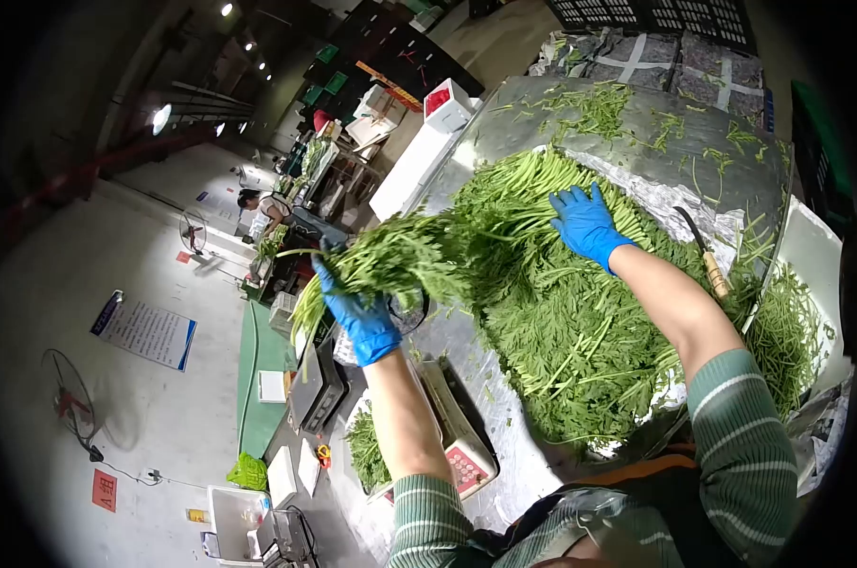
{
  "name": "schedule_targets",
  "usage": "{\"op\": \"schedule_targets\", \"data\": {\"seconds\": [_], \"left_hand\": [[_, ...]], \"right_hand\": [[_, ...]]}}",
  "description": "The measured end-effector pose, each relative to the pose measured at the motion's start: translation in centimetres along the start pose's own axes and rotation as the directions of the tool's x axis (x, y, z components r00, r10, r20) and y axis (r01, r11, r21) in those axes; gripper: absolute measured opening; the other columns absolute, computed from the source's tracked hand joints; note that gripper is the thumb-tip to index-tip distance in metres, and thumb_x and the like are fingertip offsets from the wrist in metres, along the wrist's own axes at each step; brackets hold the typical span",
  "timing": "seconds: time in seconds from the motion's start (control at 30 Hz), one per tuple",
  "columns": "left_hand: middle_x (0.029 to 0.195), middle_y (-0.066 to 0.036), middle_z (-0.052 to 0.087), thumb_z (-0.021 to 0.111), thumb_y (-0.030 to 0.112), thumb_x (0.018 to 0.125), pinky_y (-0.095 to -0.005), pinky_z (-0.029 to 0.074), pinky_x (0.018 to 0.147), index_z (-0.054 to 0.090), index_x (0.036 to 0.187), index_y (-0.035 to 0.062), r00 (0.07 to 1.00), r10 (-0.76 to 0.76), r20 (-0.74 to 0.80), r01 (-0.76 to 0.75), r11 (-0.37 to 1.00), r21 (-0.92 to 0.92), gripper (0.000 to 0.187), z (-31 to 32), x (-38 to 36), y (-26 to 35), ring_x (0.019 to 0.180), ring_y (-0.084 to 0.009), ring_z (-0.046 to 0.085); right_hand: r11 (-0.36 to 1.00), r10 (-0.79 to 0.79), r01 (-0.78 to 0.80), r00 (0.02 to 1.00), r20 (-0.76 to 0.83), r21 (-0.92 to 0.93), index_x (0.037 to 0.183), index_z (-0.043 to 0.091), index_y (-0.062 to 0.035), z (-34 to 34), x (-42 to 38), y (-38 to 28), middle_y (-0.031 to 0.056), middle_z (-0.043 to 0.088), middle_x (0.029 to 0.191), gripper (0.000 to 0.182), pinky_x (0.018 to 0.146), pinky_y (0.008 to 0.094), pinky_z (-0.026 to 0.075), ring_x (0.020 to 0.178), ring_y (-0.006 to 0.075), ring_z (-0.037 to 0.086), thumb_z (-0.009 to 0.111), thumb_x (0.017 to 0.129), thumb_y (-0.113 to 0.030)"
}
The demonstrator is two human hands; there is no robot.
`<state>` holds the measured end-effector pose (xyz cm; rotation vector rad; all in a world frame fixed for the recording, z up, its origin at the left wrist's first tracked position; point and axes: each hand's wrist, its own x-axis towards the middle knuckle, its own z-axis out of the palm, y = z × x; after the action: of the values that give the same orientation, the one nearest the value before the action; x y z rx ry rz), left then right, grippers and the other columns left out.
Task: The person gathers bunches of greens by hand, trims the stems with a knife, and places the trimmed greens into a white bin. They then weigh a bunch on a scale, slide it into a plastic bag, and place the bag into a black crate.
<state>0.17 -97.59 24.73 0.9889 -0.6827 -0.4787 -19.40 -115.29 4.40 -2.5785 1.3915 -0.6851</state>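
A bunch of leafy greens (405,254) is gripped in my left hand (357,310), which wears a blue glove. The bunch is raised at the left, its stem ends pointing left and down, its leaves reaching toward the large pile of leafy greens (580,331). On the upper part of that pile, over the stems, lies my right hand (584,225), also gloved in blue, with its fingers spread. To its right a curved knife (715,275) with a wooden handle rests at the pile's edge.
A metal table (532,118) with scattered leaf scraps carries the pile. Below my left arm stands a scale (468,466) beside some greens (364,450). At the right, a white foam box (818,248) borders loose stems (786,327). Another person (269,210) bends over farther back.
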Motion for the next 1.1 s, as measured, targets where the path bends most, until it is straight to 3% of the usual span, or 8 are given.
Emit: {"op": "schedule_targets", "data": {"seconds": [0.07,0.37,0.47,0.73,0.8,0.87,0.93,1.1], "left_hand": [[0.114,-0.012,0.050,0.043,0.045,0.085,-0.0409,0.042,0.087,0.045,0.120,0.0125,0.971,0.025,0.236,0.019,0.984,-0.180,0.048,-3.5,1.7,1.7,0.099,-0.0267,0.051],[0.109,-0.004,0.055,0.049,0.030,0.086,-0.0320,0.044,0.080,0.049,0.117,0.0084,0.984,0.012,0.178,0.062,0.915,-0.400,0.038,-7.4,-2.4,1.7,0.090,-0.0162,0.054],[0.110,-0.004,0.055,0.048,0.028,0.086,-0.0313,0.045,0.079,0.049,0.116,0.0088,0.986,-0.048,0.160,0.117,0.880,-0.460,0.036,-5.4,-3.4,0.8,0.088,-0.0175,0.055],[0.095,-0.004,0.058,0.054,0.031,0.082,-0.0345,0.047,0.075,0.055,0.108,0.0090,0.967,-0.115,0.227,0.214,0.852,-0.479,0.034,-4.6,-4.2,-0.2,0.082,-0.0173,0.055],[0.080,-0.005,0.061,0.057,0.030,0.080,-0.0323,0.050,0.064,0.059,0.093,0.0081,0.945,-0.271,0.182,0.322,0.863,-0.389,0.025,-3.9,-5.2,0.2,0.070,-0.0183,0.058],[0.093,-0.006,0.060,0.057,0.028,0.080,-0.0316,0.050,0.065,0.055,0.105,0.0057,0.940,-0.274,0.205,0.305,0.943,-0.136,0.033,-2.6,-6.5,-1.0,0.074,-0.0175,0.057],[0.107,-0.006,0.057,0.055,0.023,0.083,-0.0297,0.048,0.071,0.050,0.114,0.0068,0.817,-0.375,0.439,0.424,0.906,-0.015,0.036,0.1,-8.8,-1.4,0.085,-0.0147,0.054],[0.097,-0.008,0.060,0.055,0.020,0.083,-0.0315,0.049,0.076,0.055,0.104,0.0019,0.599,-0.612,0.517,0.676,0.732,0.083,0.028,3.1,-11.9,-3.2,0.088,-0.0191,0.057]], "right_hand": [[1.000,-0.002,0.002,1.000,0.006,0.000,0.125,0.038,-0.0084,-0.4,0.0,-0.1,0.0108,0.042,0.123,0.047,0.100,0.0519,0.016,0.119,0.0290,0.033,0.039,0.085,-0.034],[0.808,-0.080,0.284,0.921,-0.382,0.517,0.109,0.053,-0.0070,-5.5,-1.1,-3.3,0.0157,0.051,0.113,0.044,0.093,0.0377,0.035,0.105,0.0311,0.047,0.052,0.080,-0.039],[0.324,-0.408,0.204,0.911,-0.059,0.924,0.112,0.050,-0.0005,-11.8,-4.4,-8.1,0.0180,0.053,0.112,0.063,0.089,0.0338,0.039,0.103,0.0248,0.051,0.056,0.075,-0.050],[0.363,-0.412,-0.129,0.866,0.283,0.923,0.097,0.062,-0.0095,-11.3,-10.3,-7.2,0.0085,0.063,0.089,0.026,0.082,0.0296,0.043,0.088,0.0171,0.057,0.061,0.076,-0.024],[0.719,-0.188,0.115,0.982,0.032,0.685,0.093,0.062,-0.0100,-14.4,-10.6,-6.4,0.0050,0.062,0.080,0.021,0.080,0.0294,0.044,0.077,0.0185,0.058,0.062,0.075,-0.019],[0.831,-0.484,0.548,0.795,-0.366,0.093,0.085,0.062,-0.0131,-16.7,-9.5,-5.9,0.0029,0.058,0.071,0.014,0.087,0.0359,0.040,0.072,0.0200,0.055,0.058,0.072,-0.017],[0.776,-0.630,0.549,0.660,-0.409,-0.309,0.078,0.059,-0.0141,-18.0,-9.1,-7.5,0.0015,0.052,0.069,0.011,0.094,0.0441,0.033,0.074,0.0197,0.051,0.054,0.069,-0.016],[0.762,-0.646,0.522,0.651,-0.399,-0.382,0.079,0.057,-0.0128,-17.2,-9.4,-9.0,-0.0006,0.051,0.078,0.014,0.099,0.0502,0.024,0.088,0.0184,0.049,0.049,0.068,-0.012]]}}
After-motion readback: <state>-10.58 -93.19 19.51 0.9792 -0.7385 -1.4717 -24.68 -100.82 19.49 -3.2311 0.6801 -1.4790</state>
